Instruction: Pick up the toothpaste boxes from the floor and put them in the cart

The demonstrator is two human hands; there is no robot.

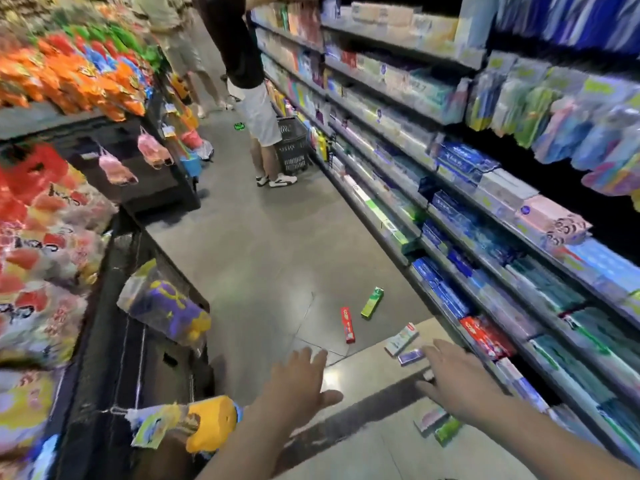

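Note:
Several toothpaste boxes lie on the grey aisle floor: a green box (372, 302), a red box (348, 324), a pale box (401, 339) and a small purple box (411, 356). Two more, a pink-white box (429, 418) and a green one (448, 430), lie nearer me under my right forearm. My left hand (298, 382) hovers open above the floor, fingers spread, holding nothing. My right hand (457, 379) reaches forward with straight fingers, just right of the purple box, empty. No cart shows in the head view.
Shelves of toothpaste (467, 216) run along the right. Snack racks (69, 77) and hanging toys (166, 303) line the left. A person (256, 109) stands ahead beside a black basket (292, 147); another stands farther back.

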